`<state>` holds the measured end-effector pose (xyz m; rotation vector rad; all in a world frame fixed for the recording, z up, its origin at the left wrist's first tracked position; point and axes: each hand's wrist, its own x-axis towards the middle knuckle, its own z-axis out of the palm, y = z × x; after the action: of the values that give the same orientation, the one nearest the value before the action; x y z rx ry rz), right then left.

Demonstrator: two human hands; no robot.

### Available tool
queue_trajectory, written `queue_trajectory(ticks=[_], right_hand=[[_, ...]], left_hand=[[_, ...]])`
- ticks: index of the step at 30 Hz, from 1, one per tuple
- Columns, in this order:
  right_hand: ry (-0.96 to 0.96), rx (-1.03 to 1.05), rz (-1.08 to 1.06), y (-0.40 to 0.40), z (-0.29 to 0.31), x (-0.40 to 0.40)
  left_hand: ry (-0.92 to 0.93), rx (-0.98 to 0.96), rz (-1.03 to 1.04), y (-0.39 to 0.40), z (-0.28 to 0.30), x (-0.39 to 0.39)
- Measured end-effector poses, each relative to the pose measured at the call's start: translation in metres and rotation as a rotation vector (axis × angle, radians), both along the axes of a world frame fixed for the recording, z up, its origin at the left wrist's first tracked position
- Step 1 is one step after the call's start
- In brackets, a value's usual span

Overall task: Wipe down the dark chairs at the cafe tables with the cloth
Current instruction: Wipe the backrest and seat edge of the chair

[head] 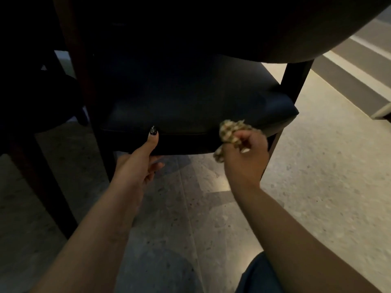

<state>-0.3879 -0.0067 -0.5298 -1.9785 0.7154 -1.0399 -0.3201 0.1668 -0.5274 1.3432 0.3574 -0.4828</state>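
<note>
Probably a cafe or restaurant, though the light is dim. A dark padded chair (190, 106) stands on a speckled terrazzo floor (317, 176) beside steps (355, 66).

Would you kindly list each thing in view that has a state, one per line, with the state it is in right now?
Chair seat: dark, upright on its legs, nothing lying on it.
Cloth: checked, bunched up, pressed against the seat's front edge near the right corner.
Right hand: fingers curled, gripping the cloth.
Left hand: thumb up against the seat's front edge, fingers reaching underneath.
Floor: speckled, pale.
</note>
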Motion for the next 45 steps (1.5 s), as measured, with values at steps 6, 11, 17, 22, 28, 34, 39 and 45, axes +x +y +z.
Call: queue_trajectory(ticks=[6, 11, 17, 22, 28, 34, 39, 45], right_hand=[[0.082, -0.189, 0.162, 0.023, -0.022, -0.001], [-0.007, -0.278, 0.28, 0.029, -0.012, 0.004], [0.239, -0.496, 0.393, 0.051, -0.021, 0.006], [0.073, -0.527, 0.39, 0.057, -0.01, 0.015], [0.268, -0.652, 0.497, 0.066, -0.012, 0.011], [0.107, -0.536, 0.49, 0.073, 0.004, 0.021], [0.12, -0.463, 0.476, 0.085, 0.012, 0.021], [0.149, -0.68, 0.57, 0.12, 0.028, 0.059]], left_hand=[[0.011, -0.082, -0.004, -0.001, 0.001, -0.002], [-0.017, -0.061, 0.014, -0.003, 0.0, -0.003], [-0.025, -0.045, 0.023, 0.0, 0.004, -0.004], [0.019, -0.069, -0.037, 0.006, 0.002, -0.001], [0.022, -0.218, 0.202, 0.018, 0.006, 0.008], [0.102, -0.377, 0.269, 0.029, 0.0, 0.009], [0.139, -0.432, 0.241, 0.034, 0.0, 0.007], [0.16, -0.585, 0.258, 0.031, 0.003, 0.003]])
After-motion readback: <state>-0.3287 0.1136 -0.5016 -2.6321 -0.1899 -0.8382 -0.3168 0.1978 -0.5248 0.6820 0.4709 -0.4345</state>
